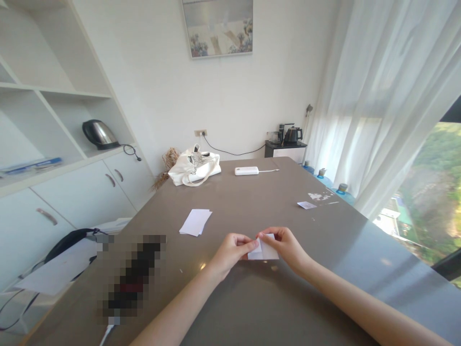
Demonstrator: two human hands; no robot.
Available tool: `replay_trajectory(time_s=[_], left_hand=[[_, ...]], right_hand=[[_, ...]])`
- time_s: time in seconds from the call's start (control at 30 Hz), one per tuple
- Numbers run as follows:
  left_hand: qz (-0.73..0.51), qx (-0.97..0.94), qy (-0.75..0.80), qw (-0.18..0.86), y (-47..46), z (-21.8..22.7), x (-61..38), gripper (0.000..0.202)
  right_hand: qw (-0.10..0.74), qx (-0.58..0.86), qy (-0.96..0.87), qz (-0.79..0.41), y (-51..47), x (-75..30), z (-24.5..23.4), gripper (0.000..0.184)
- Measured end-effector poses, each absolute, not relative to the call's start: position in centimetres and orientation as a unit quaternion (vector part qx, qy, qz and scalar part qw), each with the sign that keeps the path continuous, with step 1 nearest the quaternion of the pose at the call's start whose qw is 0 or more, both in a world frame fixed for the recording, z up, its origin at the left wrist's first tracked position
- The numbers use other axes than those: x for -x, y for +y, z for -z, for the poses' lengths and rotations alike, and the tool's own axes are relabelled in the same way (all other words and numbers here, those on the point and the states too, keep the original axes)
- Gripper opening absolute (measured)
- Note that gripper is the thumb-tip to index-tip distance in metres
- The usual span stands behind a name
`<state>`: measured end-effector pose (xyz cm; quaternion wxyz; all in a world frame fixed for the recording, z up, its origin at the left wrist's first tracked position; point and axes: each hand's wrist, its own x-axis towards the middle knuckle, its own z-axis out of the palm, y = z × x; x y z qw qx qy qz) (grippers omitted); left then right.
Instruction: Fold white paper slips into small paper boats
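Note:
Between my two hands is a small white sheet of paper (266, 252) with a folded flap, held just over the table's near middle. My left hand (236, 250) pinches its left side, thumb on top. On the upper right part, my right hand (283, 242) grips the paper with thumb and fingers, the two thumbs close together. The fingers beneath the sheet are partly hidden. A small stack of white paper sheets (195, 222) lies to the left, beyond my left hand. Farther right rests a single small piece of paper (306, 205).
On the grey table (230, 202) stand a white bag (194, 168) and a white power bank (247, 170) with a short cable at the far end. White paper scraps (319, 196) lie near the right edge. A blurred-out dark object (135, 278) with a white cable lies at the left.

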<state>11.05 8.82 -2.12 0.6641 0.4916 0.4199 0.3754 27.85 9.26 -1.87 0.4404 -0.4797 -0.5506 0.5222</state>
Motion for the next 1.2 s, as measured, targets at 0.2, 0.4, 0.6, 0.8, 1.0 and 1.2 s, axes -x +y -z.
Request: replay_trajectory(time_s=[0.2, 0.4, 0.6, 0.8, 1.0, 1.2], left_hand=[[-0.375, -0.522, 0.444, 0.624, 8.8, 1.72, -11.07, 0.034], [-0.37, -0.529, 0.44, 0.624, 8.74, 1.9, -11.02, 0.035], [-0.369, -0.538, 0.441, 0.616, 8.73, 2.23, -11.03, 0.036], [-0.365, -0.54, 0.446, 0.613, 8.76, 2.27, -11.18, 0.038], [-0.366, -0.547, 0.45, 0.603, 8.75, 2.13, -11.2, 0.039], [-0.362, -0.555, 0.458, 0.593, 8.78, 2.02, -11.18, 0.039]], right_hand=[[0.409, 0.493, -0.596, -0.484, 9.34, -28.03, 1.93, 0.037], [0.406, 0.501, -0.598, -0.476, 9.35, -27.96, 1.9, 0.038], [0.405, 0.512, -0.587, -0.478, 9.32, -27.93, 2.0, 0.036], [0.397, 0.519, -0.581, -0.486, 9.28, -27.9, 2.11, 0.037], [0.397, 0.516, -0.569, -0.502, 9.19, -27.84, 2.12, 0.039], [0.401, 0.501, -0.575, -0.507, 9.29, -27.87, 2.16, 0.036]])
